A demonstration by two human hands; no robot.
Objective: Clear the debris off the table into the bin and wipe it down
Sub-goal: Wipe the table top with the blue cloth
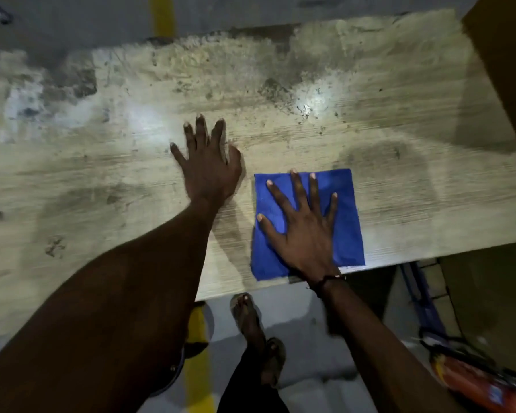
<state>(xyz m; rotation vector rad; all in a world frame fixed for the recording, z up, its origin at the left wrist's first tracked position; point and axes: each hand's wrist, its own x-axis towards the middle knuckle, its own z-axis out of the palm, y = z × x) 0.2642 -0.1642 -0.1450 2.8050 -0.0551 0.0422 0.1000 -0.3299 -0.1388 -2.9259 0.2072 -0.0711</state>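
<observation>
Head view: our right hand [306,231] presses flat, fingers spread, on the blue cloth [307,225]; left hand [209,162], beside it, lies splayed on the table [399,186]. Uneven pressure may smear the grime beyond our fingertips.

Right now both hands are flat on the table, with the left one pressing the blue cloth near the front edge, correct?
Not quite. In the head view it is the right hand that presses the blue cloth near the front edge. The left hand lies flat on the bare table beside the cloth. Both hands are flat, as you said.
</observation>
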